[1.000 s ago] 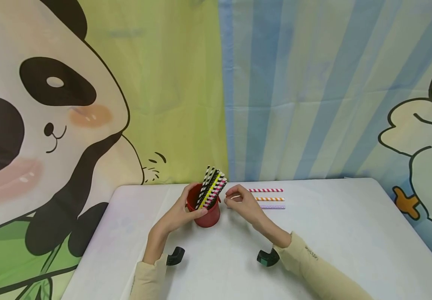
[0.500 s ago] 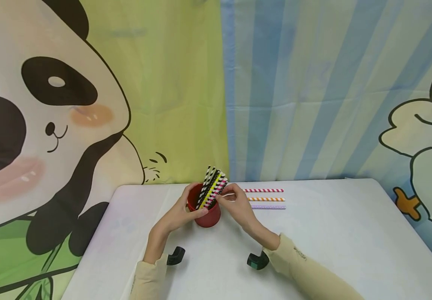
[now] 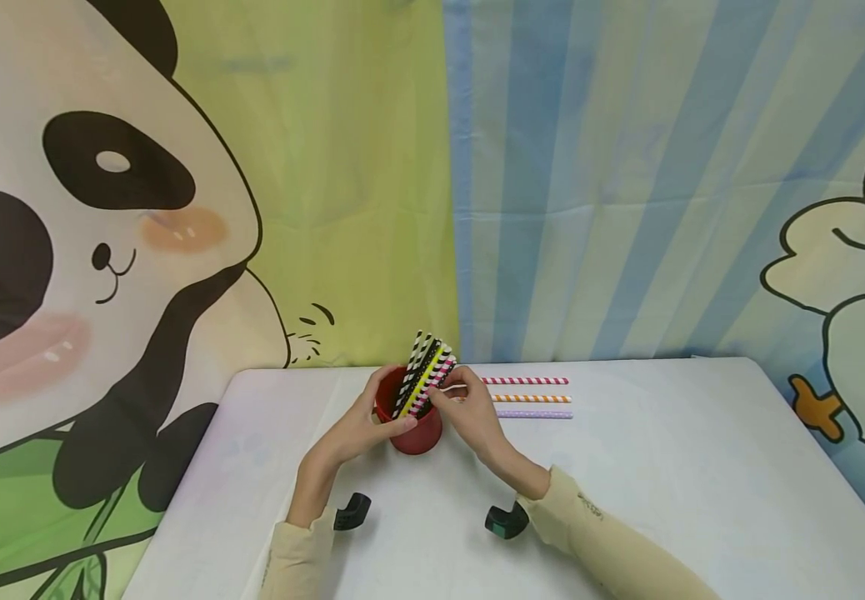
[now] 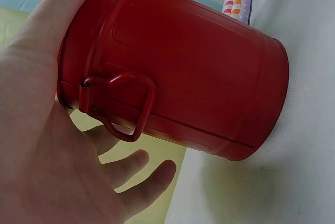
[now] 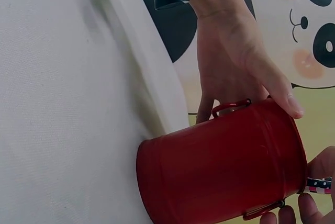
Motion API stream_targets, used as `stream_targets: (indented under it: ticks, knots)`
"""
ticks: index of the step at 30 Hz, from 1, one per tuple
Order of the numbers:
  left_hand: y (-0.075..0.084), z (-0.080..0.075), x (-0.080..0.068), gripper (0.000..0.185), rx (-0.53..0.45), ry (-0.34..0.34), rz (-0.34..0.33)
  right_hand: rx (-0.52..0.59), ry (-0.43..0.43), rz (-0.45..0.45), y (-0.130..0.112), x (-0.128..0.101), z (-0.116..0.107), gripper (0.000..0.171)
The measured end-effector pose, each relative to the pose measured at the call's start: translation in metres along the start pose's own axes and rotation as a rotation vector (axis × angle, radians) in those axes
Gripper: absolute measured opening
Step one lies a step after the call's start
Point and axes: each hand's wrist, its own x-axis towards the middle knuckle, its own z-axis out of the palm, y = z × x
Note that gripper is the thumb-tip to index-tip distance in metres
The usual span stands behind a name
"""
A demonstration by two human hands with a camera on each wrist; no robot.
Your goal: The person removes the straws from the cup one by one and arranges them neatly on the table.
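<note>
A small red metal bucket (image 3: 417,437) with side handles appears in all three views, its base at the white table. Several patterned paper straws (image 3: 419,379) stand in it, leaning right: black-and-white, yellow, pink-striped and dotted. My left hand (image 3: 353,427) holds the bucket near its rim, thumb in front. At the bucket's right side, my right hand (image 3: 472,413) has its thumb and forefinger on the straws, apparently pinching a pink-striped one. In the right wrist view the ends of a dotted and a pink-striped straw (image 5: 319,187) show between the fingers. The straws' lower ends are hidden inside the bucket.
Three straws lie side by side right of the bucket: red-striped (image 3: 526,381), orange-striped (image 3: 535,399) and lilac dotted (image 3: 535,414). The right hand covers their left ends. Printed curtains (image 3: 590,183) hang behind the white table (image 3: 650,467).
My right hand has moved left from beside the bucket to the straws in it, fingertips now on them. My left hand and the bucket have stayed in place.
</note>
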Motion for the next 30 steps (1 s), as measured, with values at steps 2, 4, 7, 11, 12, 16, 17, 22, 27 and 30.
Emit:
stream_targets:
  ticks: [2, 4, 7, 11, 12, 16, 17, 22, 27, 30]
  knots:
    - [0.000, 0.000, 0.000, 0.088, -0.001, -0.002, -0.001, -0.001, 0.003, -0.001, 0.001, 0.001, 0.001, 0.024]
    - [-0.001, 0.000, 0.000, 0.088, -0.002, -0.002, -0.004, 0.000, 0.006, -0.005, 0.001, 0.001, 0.001, 0.023]
    - [-0.001, 0.000, 0.000, 0.088, 0.000, -0.001, -0.003, 0.010, 0.008, -0.010, 0.001, 0.002, 0.002, 0.022]
    - [-0.001, 0.000, 0.000, 0.088, -0.001, -0.001, 0.001, 0.024, 0.015, -0.022, -0.001, 0.001, 0.003, 0.023]
    - [0.000, 0.000, 0.000, 0.088, -0.004, -0.002, 0.002, 0.027, 0.012, -0.019, -0.006, 0.000, 0.002, 0.023]
    - [0.002, 0.001, 0.000, 0.089, -0.011, -0.004, -0.001, 0.034, 0.009, 0.000, -0.009, 0.001, 0.002, 0.022]
    - [0.002, 0.001, 0.000, 0.089, -0.013, -0.004, -0.003, 0.033, 0.010, 0.003, -0.009, 0.001, 0.003, 0.022]
    - [0.003, 0.002, 0.000, 0.092, -0.025, -0.003, -0.006, 0.018, 0.030, -0.013, -0.003, 0.002, 0.004, 0.021]
    - [0.002, 0.001, 0.000, 0.091, -0.018, -0.003, -0.001, 0.005, 0.037, -0.016, -0.004, 0.003, 0.004, 0.020]
    - [0.001, 0.000, -0.001, 0.089, -0.009, -0.004, 0.004, 0.010, 0.040, -0.017, -0.006, 0.004, 0.003, 0.019]
